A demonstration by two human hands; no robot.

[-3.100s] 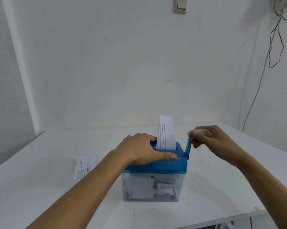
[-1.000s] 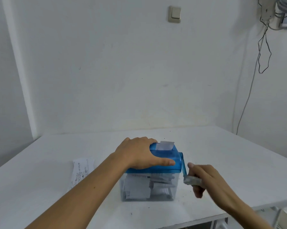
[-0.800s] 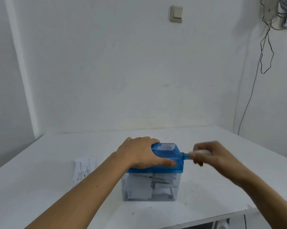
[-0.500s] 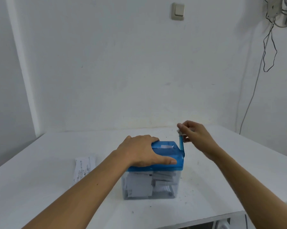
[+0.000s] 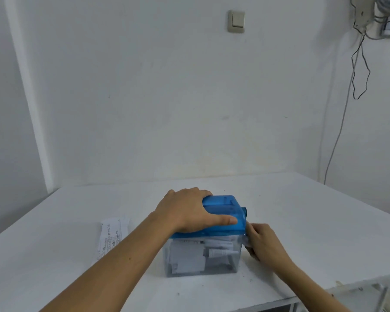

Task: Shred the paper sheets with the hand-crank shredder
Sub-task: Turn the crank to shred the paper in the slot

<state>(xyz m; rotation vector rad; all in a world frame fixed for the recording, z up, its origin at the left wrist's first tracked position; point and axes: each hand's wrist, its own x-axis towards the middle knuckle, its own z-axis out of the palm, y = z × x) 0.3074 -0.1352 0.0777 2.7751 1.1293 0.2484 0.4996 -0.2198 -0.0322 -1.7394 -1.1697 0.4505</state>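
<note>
While L hand [image 5: 189, 212] grips shredder lid [image 5: 223, 210], R hand [image 5: 265, 245] curls round crank [image 5: 245, 213]; slot [image 5: 228, 202] looks empty, so next: feed sheet [image 5: 112, 235] from centre-left.

White table [image 5: 302, 221] fills the foreground — a light switch [image 5: 236, 21] sits high on the wall [image 5: 167, 97], and black cables [image 5: 354, 82] dangle in the right corner.
</note>
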